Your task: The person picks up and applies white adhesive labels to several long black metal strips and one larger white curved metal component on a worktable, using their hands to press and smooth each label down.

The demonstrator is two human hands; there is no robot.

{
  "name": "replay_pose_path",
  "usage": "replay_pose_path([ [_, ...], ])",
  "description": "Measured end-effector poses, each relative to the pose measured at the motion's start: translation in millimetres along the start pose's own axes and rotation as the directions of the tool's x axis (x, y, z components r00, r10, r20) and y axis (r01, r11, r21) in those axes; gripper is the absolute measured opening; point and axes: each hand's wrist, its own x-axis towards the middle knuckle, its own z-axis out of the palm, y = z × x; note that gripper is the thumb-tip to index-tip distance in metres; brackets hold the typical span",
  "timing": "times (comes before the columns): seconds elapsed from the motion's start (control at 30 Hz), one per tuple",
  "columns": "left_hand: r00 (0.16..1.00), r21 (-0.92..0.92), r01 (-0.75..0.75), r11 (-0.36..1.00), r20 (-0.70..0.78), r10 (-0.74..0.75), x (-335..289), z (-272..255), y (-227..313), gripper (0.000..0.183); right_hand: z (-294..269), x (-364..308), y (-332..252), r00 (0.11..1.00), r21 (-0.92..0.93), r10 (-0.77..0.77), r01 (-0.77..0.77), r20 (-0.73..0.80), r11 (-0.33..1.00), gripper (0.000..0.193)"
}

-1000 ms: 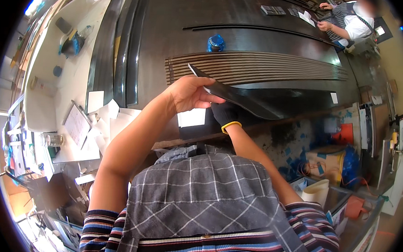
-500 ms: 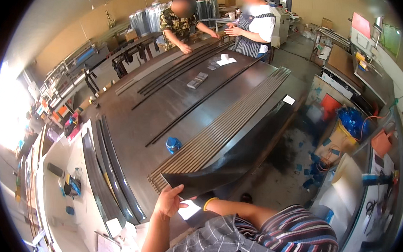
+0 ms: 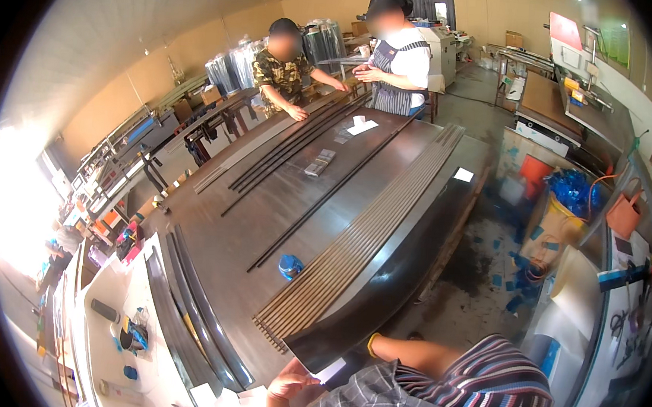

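A long, dark, glossy sheet (image 3: 379, 304) curves along the table's near right side, with a small white label (image 3: 463, 174) at its far end. My left hand (image 3: 291, 383) is closed at the sheet's near end, thumb by its edge. A piece of white paper (image 3: 331, 369) sits against these fingers. My right forearm, with a yellow band (image 3: 372, 346) at the wrist, reaches toward the sheet's underside; the right hand itself is hidden behind the sheet. Left of the sheet lies a row of thin brown rods (image 3: 361, 239), beside a small blue bundle (image 3: 290, 266).
Dark curved strips (image 3: 185, 307) lie at the table's left end. Black rods (image 3: 326, 196) and a small stack of grey pieces (image 3: 319, 162) rest on the tabletop (image 3: 266, 207). Two people stand at the far side, one in camouflage (image 3: 280, 74), one in a striped apron (image 3: 393, 88).
The view has shifted, so the table's near end, the sheet and my left hand appear lower in the picture. The person in the apron has a more raised head.
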Motion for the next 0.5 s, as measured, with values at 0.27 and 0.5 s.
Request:
replay_pose_path([
  [0.27,0.739,0.998,0.054,0.045,-0.070,0.670,50,-1,-49,0.024,-3,-1,2,1.000,-0.013,0.013,-0.013,-0.014,1.000,0.028],
  [0.5,0.646,0.866,0.147,0.478,-0.450,0.617,-35,11,-58,0.018,-11,-5,6,0.999,-0.014,0.036,-0.037,-0.025,0.999,0.028],
])
